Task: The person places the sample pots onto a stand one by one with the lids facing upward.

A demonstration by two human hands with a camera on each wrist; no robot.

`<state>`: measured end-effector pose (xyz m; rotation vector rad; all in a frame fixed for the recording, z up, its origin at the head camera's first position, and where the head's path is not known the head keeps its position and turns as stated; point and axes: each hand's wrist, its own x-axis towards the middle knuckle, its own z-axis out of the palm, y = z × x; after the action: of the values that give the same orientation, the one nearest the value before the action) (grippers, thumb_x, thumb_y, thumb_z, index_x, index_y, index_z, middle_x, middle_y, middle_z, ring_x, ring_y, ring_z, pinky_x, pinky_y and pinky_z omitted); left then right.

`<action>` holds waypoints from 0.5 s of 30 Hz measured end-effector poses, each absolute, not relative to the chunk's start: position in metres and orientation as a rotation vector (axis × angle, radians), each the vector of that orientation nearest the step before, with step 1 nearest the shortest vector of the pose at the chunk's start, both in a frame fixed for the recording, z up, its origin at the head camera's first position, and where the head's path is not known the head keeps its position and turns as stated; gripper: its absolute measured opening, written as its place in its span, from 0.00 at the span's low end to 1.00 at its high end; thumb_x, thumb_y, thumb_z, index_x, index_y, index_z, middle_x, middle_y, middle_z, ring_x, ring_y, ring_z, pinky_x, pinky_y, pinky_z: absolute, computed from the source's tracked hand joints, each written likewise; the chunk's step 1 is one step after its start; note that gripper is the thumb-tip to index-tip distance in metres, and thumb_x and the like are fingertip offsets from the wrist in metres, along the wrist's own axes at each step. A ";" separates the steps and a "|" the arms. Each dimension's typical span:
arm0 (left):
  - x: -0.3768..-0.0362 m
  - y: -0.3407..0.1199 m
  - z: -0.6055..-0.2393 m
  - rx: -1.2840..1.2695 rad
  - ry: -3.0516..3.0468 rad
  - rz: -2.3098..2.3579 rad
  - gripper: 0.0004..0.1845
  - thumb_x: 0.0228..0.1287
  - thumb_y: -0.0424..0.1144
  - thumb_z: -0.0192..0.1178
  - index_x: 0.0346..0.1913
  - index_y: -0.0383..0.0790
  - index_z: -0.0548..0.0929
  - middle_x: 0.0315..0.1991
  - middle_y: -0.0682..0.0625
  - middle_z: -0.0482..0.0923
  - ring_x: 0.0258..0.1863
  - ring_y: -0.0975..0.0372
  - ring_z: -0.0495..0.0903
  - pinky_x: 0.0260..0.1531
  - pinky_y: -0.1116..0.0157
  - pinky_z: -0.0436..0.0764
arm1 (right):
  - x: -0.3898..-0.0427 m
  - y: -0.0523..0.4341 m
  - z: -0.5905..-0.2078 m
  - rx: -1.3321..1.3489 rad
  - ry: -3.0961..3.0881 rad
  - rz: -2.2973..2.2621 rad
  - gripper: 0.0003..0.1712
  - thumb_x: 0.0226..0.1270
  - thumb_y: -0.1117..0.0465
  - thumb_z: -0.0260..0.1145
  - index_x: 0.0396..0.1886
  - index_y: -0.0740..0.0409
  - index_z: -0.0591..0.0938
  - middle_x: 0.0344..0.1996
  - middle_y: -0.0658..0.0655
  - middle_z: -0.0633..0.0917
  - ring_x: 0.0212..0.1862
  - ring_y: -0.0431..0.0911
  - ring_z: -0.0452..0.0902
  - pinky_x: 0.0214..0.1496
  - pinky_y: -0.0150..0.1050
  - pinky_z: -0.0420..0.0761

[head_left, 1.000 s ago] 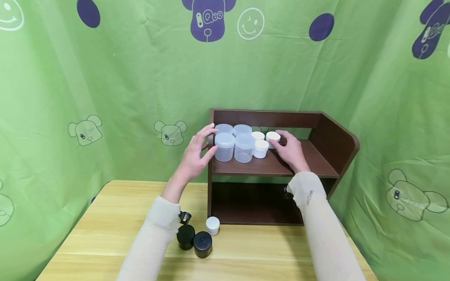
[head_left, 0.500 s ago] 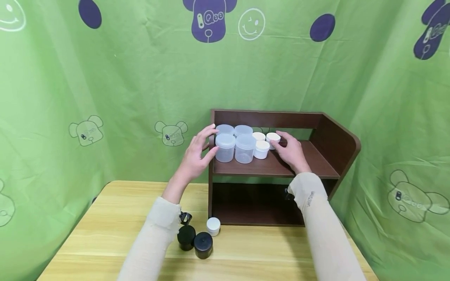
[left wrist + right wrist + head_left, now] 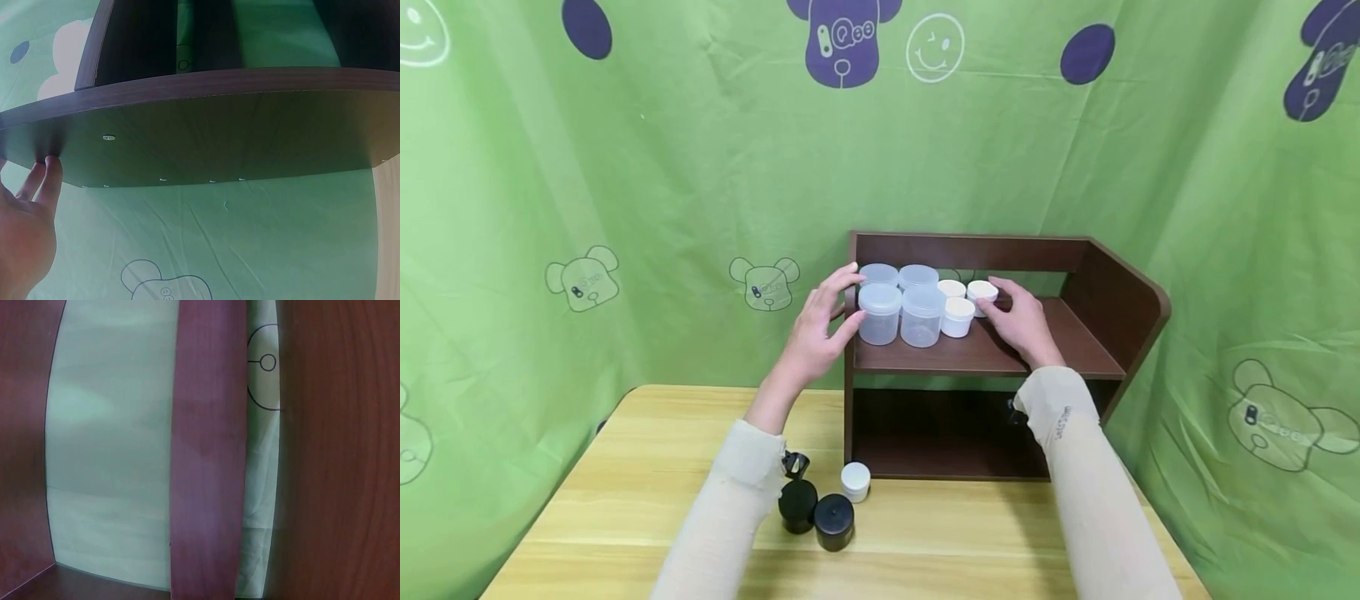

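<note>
On the upper shelf of a dark brown rack (image 3: 925, 358) stand several translucent plastic jars (image 3: 921, 321) in two rows. To their right are small white jars (image 3: 957, 321). My right hand (image 3: 1022, 325) pinches the rightmost white jar (image 3: 981, 290) in the back row between thumb and fingers. My left hand (image 3: 815, 337) is at the rack's left end, thumb and index fingertips at the left side of the translucent jars. In the left wrist view, other fingers (image 3: 51, 178) of that hand meet the outside of the side panel (image 3: 206, 137). The right wrist view shows no hand, only rack boards.
Two black-lidded jars (image 3: 834, 521) and one white jar (image 3: 854, 482) stand on the wooden table (image 3: 625, 492) in front of the rack's left end. Beneath the upper shelf is a lower compartment (image 3: 947, 433). A green patterned curtain (image 3: 700, 167) hangs behind.
</note>
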<state>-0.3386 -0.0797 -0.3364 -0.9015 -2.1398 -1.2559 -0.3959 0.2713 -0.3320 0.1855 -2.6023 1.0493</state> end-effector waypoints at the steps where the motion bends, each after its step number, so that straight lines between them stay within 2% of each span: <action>1: -0.338 -0.080 -0.336 -0.898 -2.143 -1.254 0.27 0.78 0.43 0.56 0.75 0.51 0.67 0.82 0.55 0.57 0.75 0.53 0.63 0.71 0.48 0.77 | -0.396 0.271 -0.332 0.186 -2.602 1.048 0.37 0.77 0.47 0.63 0.78 0.57 0.68 0.74 0.67 0.71 0.77 0.63 0.62 0.80 0.63 0.64; 6: -0.338 -0.080 -0.335 -0.892 -2.153 -1.237 0.27 0.78 0.44 0.56 0.76 0.52 0.66 0.82 0.57 0.56 0.75 0.54 0.63 0.71 0.53 0.77 | -0.397 0.271 -0.332 0.187 -2.595 1.038 0.36 0.77 0.48 0.64 0.78 0.58 0.69 0.74 0.68 0.71 0.76 0.63 0.63 0.80 0.62 0.64; 15: -0.339 -0.080 -0.337 -0.892 -2.148 -1.237 0.27 0.78 0.45 0.57 0.76 0.55 0.66 0.82 0.58 0.56 0.74 0.53 0.63 0.71 0.50 0.78 | -0.396 0.269 -0.330 0.179 -2.517 1.059 0.37 0.78 0.48 0.62 0.79 0.58 0.67 0.70 0.70 0.70 0.71 0.64 0.68 0.76 0.61 0.70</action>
<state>-0.3392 -0.0796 -0.3366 -0.8922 -2.1482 -1.2372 -0.3964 0.2693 -0.3302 0.1793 -2.5166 1.0594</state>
